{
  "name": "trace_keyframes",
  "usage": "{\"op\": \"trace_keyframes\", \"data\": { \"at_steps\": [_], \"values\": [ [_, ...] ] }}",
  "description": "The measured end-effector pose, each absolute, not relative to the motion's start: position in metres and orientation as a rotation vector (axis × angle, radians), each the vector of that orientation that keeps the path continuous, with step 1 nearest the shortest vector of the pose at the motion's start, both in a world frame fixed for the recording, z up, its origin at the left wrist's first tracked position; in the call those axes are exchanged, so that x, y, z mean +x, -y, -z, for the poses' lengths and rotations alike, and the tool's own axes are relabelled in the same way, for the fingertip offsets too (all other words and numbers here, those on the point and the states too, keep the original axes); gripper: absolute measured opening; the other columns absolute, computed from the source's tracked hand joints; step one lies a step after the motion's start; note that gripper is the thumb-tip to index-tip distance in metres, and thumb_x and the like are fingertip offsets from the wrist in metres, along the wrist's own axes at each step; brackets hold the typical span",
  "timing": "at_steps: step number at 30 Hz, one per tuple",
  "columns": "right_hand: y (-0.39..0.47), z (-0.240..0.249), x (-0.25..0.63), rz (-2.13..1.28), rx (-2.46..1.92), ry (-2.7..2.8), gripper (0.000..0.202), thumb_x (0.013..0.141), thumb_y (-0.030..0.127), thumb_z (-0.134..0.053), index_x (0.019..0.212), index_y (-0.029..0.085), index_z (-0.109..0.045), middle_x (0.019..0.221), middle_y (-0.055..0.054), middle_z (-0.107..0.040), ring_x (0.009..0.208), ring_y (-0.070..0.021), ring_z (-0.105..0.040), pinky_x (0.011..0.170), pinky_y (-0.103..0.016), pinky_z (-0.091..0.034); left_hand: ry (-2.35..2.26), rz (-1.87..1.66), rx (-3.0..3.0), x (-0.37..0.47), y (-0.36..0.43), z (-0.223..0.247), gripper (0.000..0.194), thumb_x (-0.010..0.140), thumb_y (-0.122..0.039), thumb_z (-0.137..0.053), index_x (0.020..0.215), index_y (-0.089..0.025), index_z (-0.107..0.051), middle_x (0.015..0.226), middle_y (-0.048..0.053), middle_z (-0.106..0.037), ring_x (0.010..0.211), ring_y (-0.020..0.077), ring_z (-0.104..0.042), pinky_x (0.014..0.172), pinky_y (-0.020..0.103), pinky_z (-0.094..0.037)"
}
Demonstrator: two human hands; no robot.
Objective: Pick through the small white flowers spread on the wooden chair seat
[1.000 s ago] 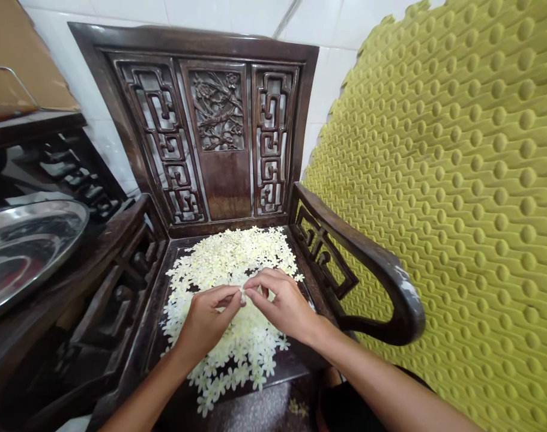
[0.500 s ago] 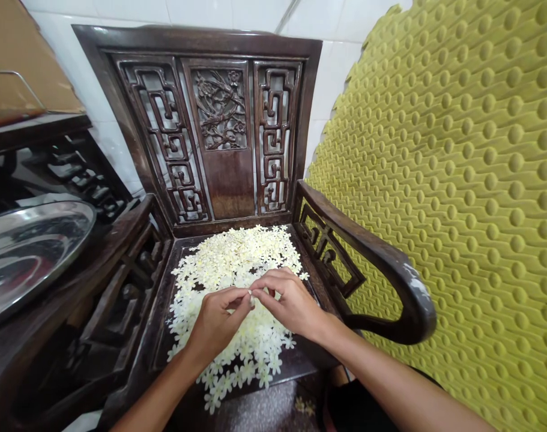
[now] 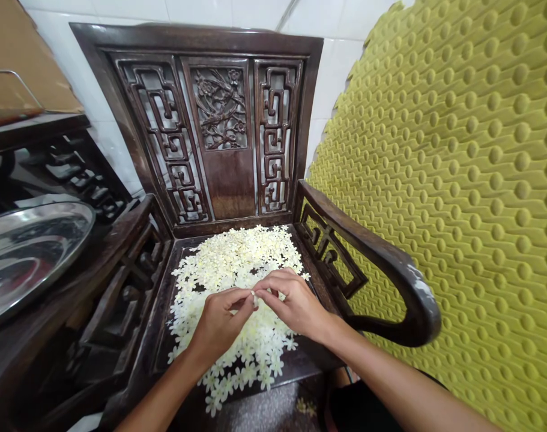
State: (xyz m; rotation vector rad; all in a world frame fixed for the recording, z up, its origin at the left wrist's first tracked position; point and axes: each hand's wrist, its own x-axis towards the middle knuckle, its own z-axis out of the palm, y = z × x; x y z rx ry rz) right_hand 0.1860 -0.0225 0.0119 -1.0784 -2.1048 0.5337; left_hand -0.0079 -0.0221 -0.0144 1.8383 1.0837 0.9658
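Many white five-petalled flowers, some with pale yellow middles, lie spread over the seat of a dark carved wooden chair. Above them my left hand pinches thumb and forefinger together at a small white flower piece. The fingertips of my right hand meet it from the other side, also closed in a pinch. The piece is tiny and partly covered by the fingertips, so its exact shape cannot be made out. Both hands hover over the middle of the flower layer.
A curved armrest bounds the right side, with a bumpy yellow-green foam mat upright beyond it. To the left, a shiny metal tray rests by the other armrest. A few flowers lie on the floor.
The fingertips have moved very slightly right, staying together, and a little more of the white piece shows between them. The flowers on the seat look unchanged.
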Motion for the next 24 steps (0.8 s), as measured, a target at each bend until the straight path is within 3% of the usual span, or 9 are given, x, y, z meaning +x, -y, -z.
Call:
{"op": "trace_keyframes", "data": {
  "at_steps": [24],
  "values": [
    [0.021, -0.0149, 0.1887, -0.572, -1.083, 2.049, 0.013, 0.097, 0.021, -0.06, 0.097, 0.023, -0.072, 0.088, -0.001, -0.074, 0.085, -0.0174, -0.066, 0.085, -0.033, -0.041, -1.079, -1.001, 1.877, -0.0029, 0.0199, 0.0088, 0.024, 0.093, -0.027, -0.056, 0.094, -0.019, -0.078, 0.079, 0.005, -0.073, 0.073, 0.0187, -0.068, 0.067, 0.027, -0.053]
  ]
}}
